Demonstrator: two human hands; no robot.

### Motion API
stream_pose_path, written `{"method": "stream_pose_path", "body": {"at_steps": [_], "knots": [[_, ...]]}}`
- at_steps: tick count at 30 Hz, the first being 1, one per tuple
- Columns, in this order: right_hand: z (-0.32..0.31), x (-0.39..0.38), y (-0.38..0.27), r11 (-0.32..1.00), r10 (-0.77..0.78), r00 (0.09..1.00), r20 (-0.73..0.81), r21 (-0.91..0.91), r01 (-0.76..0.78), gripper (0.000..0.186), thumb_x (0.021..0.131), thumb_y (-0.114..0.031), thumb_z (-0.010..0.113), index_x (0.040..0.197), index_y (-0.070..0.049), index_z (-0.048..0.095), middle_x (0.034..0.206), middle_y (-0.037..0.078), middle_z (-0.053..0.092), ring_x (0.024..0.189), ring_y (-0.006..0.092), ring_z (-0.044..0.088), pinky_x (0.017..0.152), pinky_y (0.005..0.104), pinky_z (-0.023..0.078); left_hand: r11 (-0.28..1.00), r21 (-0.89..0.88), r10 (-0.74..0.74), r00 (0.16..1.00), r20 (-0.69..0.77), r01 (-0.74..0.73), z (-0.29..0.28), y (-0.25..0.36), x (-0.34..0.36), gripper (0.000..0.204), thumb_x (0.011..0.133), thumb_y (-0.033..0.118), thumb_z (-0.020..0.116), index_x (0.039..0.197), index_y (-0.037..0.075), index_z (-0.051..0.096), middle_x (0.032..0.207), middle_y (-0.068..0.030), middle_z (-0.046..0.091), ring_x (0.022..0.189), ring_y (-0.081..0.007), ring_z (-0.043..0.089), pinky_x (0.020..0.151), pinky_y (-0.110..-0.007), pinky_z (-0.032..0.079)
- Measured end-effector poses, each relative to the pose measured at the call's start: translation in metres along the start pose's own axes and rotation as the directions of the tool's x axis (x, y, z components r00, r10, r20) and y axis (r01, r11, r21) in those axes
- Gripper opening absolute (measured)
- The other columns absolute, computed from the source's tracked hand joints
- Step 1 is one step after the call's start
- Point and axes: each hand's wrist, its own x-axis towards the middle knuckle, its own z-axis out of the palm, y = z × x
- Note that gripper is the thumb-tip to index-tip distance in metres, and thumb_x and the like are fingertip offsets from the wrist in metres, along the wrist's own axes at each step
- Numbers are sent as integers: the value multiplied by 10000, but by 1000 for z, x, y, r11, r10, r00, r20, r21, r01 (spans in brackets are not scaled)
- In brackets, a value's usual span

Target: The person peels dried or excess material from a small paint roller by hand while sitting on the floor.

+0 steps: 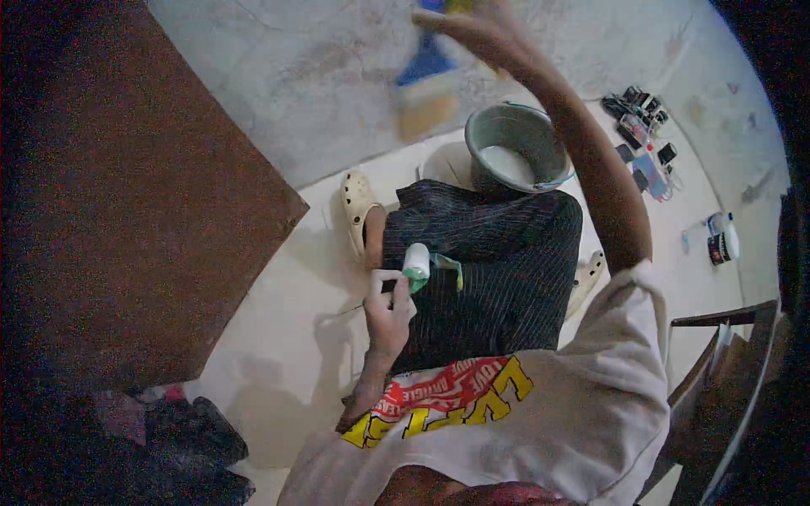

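Observation:
High up at the wall, my right hand (485,34) grips a wide paintbrush (429,63) with a blue and yellow handle and tan bristles. Brush and hand are blurred by motion; the bristles point down. My left hand (389,316) is closed over my lap, fingers pinching a small white cylinder (417,257) with a green end, which looks like a small paint roller. A bent yellow-green strip (458,270) extends beside it; whether they are joined is unclear. Beyond my knees stands a grey bucket (516,126) holding whitish liquid.
A large brown board (152,194) fills the left side. Phones, cables and small devices (637,126) lie at far right, near a white bottle (721,246). Dark bags (190,438) are at lower left, a dark wooden frame (726,371) at lower right. The grey wall (312,76) rises ahead.

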Motion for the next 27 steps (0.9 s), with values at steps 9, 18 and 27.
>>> {"method": "stream_pose_path", "body": {"at_steps": [9,18,27], "knots": [[87,-118,182,938,306,933,189,-229,-261,427,848,-393,700,789,30,682,761,260,653,705,371,678,585,433,486,990,-103,-95,995,-30,92,6,20,26,40,994,96,519,996,64,494,631,-8,524,457,-57,470,398,-222,340],[134,-199,233,990,27,980,198,-143,1,248,756,-196,780,878,0,691,836,200,695,803,350,686,718,459,504,992,-47,-122,988,-93,118,3,34,28,97,1000,109,539,1030,27,497,664,-28,553,519,-53,512,438,-215,390],[44,-189,36,743,463,734,497,234,-627,275,793,-132,744,1031,0,712,934,143,733,882,238,704,781,358,523,978,-64,-204,974,-97,199,-3,27,29,87,968,88,475,884,80,458,716,0,523,529,-43,456,423,-218,392]]}}
